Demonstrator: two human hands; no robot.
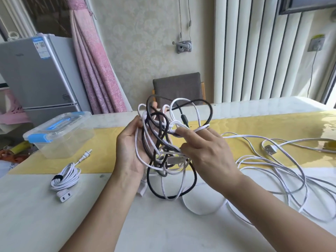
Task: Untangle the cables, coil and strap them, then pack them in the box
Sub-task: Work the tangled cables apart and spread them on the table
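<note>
A tangle of black and white cables [163,146] hangs above the table between my hands. My left hand [130,148] cradles it from the left, palm up, fingers curled behind the loops. My right hand [205,151] reaches in from the right, a white loop hooked over its fingertips, thumb pinching strands. A long white cable [283,177] trails from the tangle and sprawls over the table to the right, its USB plug [270,149] lying there. A coiled white cord [64,176] with a black strap lies at the left. The clear plastic box [60,135] with blue latches stands closed behind it.
The white table carries a yellow runner [254,128] across its middle. A grey chair [179,89] stands at the far side. A small silver fridge [36,73] and a pink curtain [96,70] are at the back left. A white round pad [201,202] lies under my right forearm.
</note>
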